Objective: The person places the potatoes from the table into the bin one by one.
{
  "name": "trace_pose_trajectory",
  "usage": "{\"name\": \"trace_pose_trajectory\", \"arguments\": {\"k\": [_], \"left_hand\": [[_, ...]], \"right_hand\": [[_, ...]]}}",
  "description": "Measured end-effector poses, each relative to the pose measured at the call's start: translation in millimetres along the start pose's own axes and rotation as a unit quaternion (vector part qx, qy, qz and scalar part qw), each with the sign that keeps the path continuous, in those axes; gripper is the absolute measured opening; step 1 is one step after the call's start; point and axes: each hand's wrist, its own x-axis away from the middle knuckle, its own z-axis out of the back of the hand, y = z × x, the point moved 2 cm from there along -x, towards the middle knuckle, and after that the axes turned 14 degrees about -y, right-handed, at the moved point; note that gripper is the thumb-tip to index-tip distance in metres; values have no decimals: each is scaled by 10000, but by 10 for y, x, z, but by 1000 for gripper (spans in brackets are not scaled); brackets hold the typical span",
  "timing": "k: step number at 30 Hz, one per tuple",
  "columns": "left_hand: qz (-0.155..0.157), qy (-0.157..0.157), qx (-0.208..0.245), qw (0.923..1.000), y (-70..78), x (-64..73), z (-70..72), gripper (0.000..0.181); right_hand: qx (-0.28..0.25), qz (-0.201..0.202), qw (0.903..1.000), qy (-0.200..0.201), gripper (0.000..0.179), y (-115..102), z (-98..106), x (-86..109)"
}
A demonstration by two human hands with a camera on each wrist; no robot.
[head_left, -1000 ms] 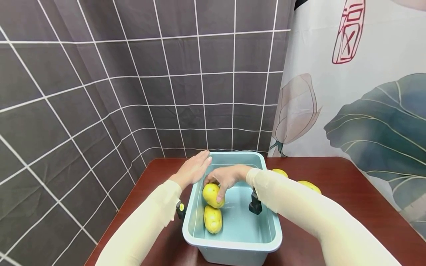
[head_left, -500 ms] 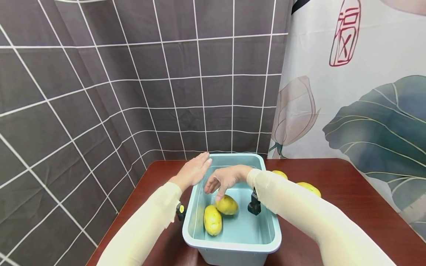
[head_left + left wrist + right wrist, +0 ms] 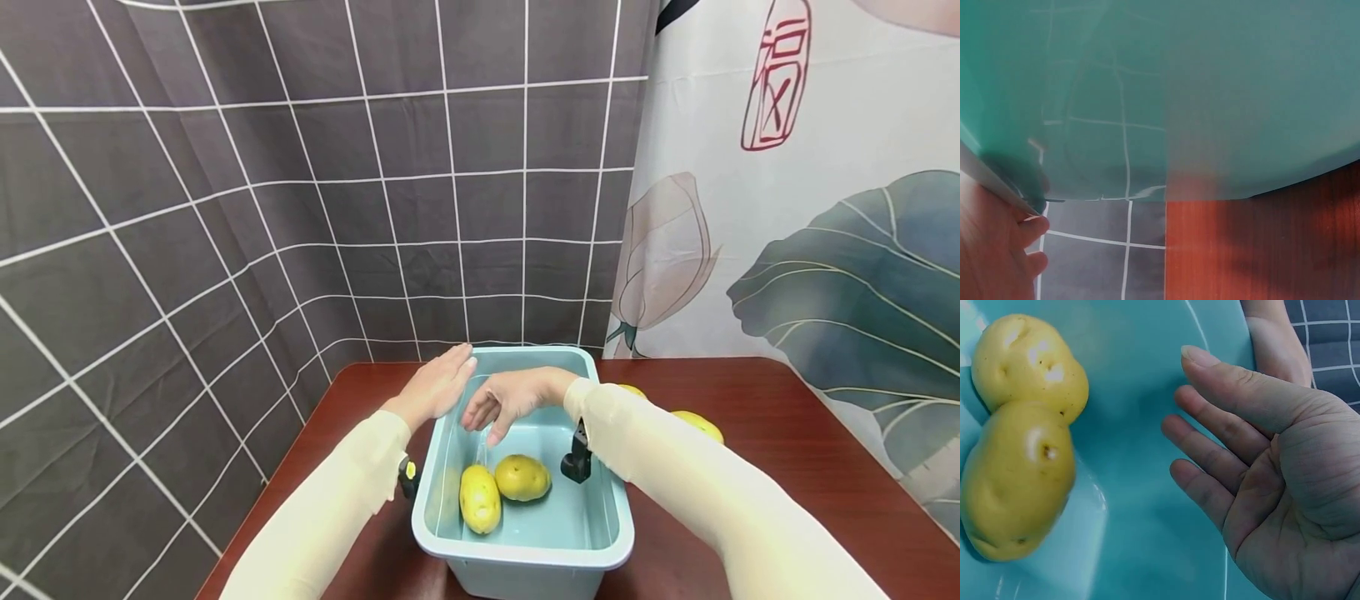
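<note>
Head view | two yellow potatoes in light-blue tub, side by side: judged done | two outer potatoes on tabletop, partly behind right sleeve: apparently outstanding | right hand empty, thumb and fingers apart | left hand at rim, finger closure cannot be told

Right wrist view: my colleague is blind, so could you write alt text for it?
A person's empty right hand, palm showing, hovers over a blue-green bin where two yellow potatoes lie close together. Part of the left hand shows at the bin's edge.
</note>
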Motion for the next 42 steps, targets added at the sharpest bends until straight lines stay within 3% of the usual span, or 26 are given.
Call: {"name": "trace_pose_trajectory", "arguments": {"k": [16,27,33,42], "left_hand": [[-18,-115,12,9999,15,17,37,59],[55,-414,-147,9990,22,-13,52,60],[-40,-345,-293,9990,28,-27,82,60],[-199,-492,-785,9955,64,-27,86,60]], "right_hand": [[167,109,9996,193,54,-160,88,284],[209,727,9951,633,58,-150,171,819],[186,719,9925,975,57,-58,210,1119],[139,806,9852,1504,56,189,183,1510]]}}
